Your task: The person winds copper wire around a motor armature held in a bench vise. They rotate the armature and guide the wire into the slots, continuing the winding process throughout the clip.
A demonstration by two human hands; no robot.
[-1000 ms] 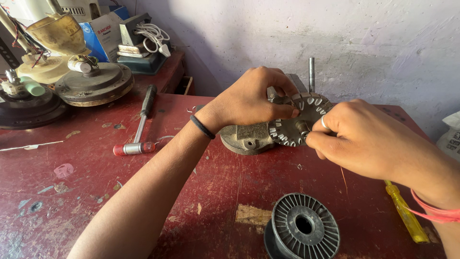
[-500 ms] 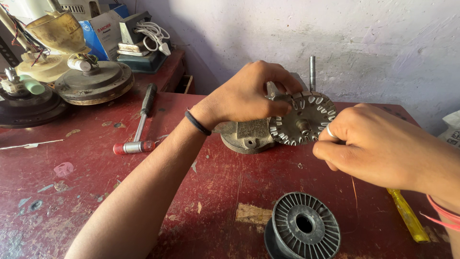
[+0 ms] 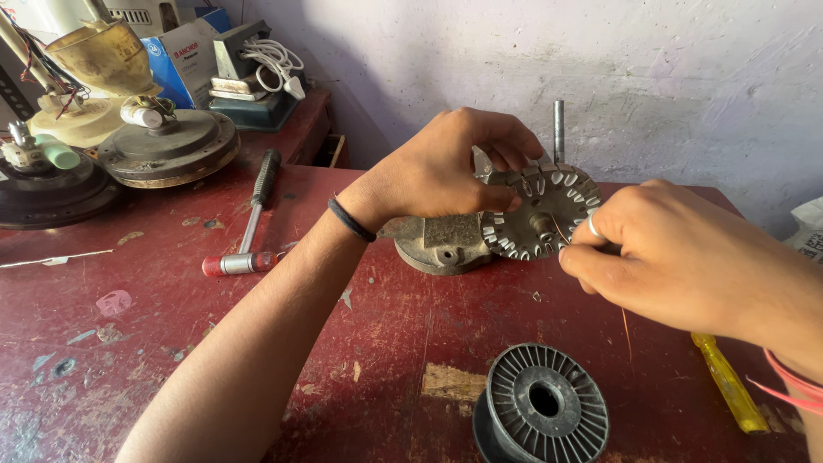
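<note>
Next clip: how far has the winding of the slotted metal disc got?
Done: nothing clearly; no coils show in the round slotted metal disc. In hand: the left hand steadies it, the right hand pinches a thin copper wire. Left: apparently all slots.

We lost the left edge of the slotted stator disc [image 3: 549, 214] behind the left hand [image 3: 437, 176], and its right rim behind the right hand [image 3: 677, 257]. The fine wire [image 3: 626, 330] was too thin to trace to its pinch point. The black spool [image 3: 542, 405] ran off the bottom edge. The yellow screwdriver [image 3: 729, 381] vanished under our right wrist.
</note>
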